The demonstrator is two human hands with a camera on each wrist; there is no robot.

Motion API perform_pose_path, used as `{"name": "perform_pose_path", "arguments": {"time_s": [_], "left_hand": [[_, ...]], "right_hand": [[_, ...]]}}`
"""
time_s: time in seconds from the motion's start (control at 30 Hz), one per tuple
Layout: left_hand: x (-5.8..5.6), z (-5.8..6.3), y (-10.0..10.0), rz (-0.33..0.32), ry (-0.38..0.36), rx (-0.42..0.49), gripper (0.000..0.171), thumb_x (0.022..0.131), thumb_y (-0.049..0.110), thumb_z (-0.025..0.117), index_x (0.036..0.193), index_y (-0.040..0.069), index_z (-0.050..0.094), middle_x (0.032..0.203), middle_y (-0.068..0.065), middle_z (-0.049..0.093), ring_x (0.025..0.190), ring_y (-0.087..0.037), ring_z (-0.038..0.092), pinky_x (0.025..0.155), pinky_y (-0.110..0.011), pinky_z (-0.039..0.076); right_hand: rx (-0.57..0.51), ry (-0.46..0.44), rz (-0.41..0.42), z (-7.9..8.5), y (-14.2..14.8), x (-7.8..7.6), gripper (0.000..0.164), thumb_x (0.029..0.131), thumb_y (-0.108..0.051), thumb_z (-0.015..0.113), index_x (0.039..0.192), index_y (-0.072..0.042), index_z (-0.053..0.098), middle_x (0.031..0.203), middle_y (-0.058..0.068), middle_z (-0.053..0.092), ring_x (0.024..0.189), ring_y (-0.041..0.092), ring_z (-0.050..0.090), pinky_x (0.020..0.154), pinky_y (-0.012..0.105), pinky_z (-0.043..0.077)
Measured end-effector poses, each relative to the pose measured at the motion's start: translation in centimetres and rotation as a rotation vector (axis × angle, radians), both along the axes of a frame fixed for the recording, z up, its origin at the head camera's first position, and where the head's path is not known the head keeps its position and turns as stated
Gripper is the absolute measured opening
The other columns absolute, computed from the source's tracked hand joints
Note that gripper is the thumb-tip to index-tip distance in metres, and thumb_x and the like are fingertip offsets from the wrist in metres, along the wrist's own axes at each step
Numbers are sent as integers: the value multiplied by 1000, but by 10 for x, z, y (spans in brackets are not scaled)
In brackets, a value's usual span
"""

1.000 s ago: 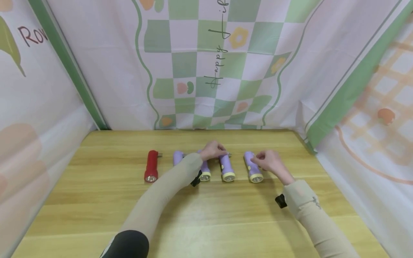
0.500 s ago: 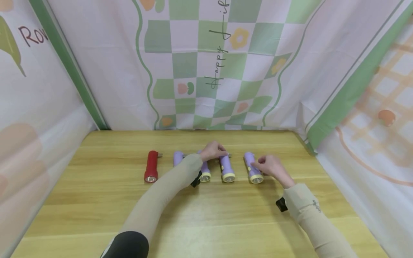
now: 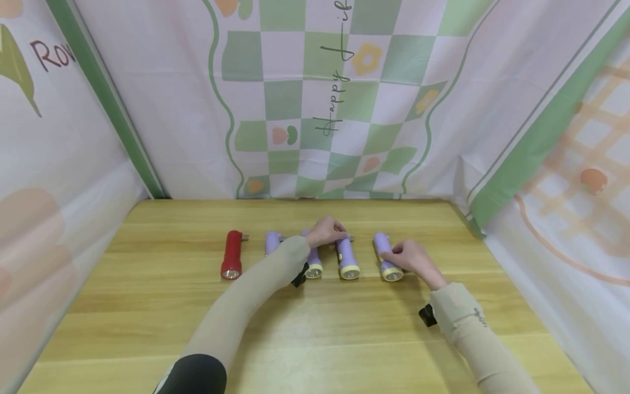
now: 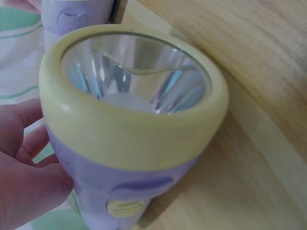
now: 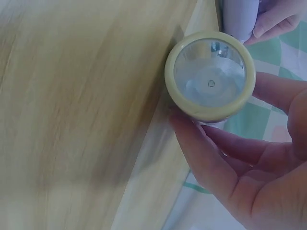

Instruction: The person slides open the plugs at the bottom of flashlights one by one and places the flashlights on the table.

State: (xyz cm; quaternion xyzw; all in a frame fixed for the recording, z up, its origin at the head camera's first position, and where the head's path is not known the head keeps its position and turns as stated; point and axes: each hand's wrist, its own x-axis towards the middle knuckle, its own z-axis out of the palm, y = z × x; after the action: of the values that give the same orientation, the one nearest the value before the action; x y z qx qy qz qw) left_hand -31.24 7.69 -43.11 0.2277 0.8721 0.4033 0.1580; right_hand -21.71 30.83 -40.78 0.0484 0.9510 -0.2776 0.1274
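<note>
A row of flashlights lies on the wooden table point(image 3: 315, 339), lenses toward me. At the left end is a red flashlight point(image 3: 232, 256); several purple ones with yellow rims lie to its right. My left hand point(image 3: 327, 231) pinches the rear end of a purple flashlight point(image 3: 346, 254) right of centre. At the right end my right hand point(image 3: 412, 257) grips another purple flashlight point(image 3: 383, 247), thumb and fingers point(image 5: 192, 143) on both sides of its body behind the rim. My left forearm partly covers two other purple flashlights, one point(image 3: 273, 242) nearer the red one and one point(image 3: 313, 257) beside my wrist.
Metal prongs point(image 3: 245, 237) stick out beside the red flashlight's rear end. Behind the table hangs a green-and-white checked cloth point(image 3: 315, 109), with printed cloth walls point(image 3: 59, 219) on both sides. A small black device is strapped at each wrist point(image 3: 427, 316).
My right hand has slid slightly toward me along the rightmost flashlight, from nearer its rear end to nearer its head. My left hand and the flashlights look unmoved.
</note>
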Motion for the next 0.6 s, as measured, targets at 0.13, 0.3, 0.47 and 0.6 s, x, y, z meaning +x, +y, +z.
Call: {"name": "perform_pose_path", "arguments": {"time_s": [0.13,0.3,0.47,0.6], "left_hand": [[0,0,1,2,3,-7,32,94,20,66,116,-3,69,116,-19,73,103,-29,69,78,-20,55],[0,1,1,3,4,-4,32,94,20,66,116,-3,69,116,-18,73,103,-28,69,78,-20,55],[2,1,0,6,12,-16,32,94,21,66,116,-2,70,116,-17,73,106,-28,68,85,-24,56],[2,1,0,6,5,-11,32,94,21,66,116,-2,69,117,-18,72,108,-29,68,88,-26,57]], "right_hand": [[14,-2,-4,1,-1,0,47,93,-36,65,104,9,68,83,14,70,67,15,61,61,28,55],[22,-1,-9,1,-3,1,45,93,-36,66,101,9,68,80,12,69,65,14,60,60,28,55],[19,7,-6,0,-3,1,45,91,-33,68,104,10,68,83,15,71,66,14,61,59,27,54],[22,19,0,-2,-3,0,45,91,-31,68,107,11,67,86,17,72,66,14,62,57,25,54]]}}
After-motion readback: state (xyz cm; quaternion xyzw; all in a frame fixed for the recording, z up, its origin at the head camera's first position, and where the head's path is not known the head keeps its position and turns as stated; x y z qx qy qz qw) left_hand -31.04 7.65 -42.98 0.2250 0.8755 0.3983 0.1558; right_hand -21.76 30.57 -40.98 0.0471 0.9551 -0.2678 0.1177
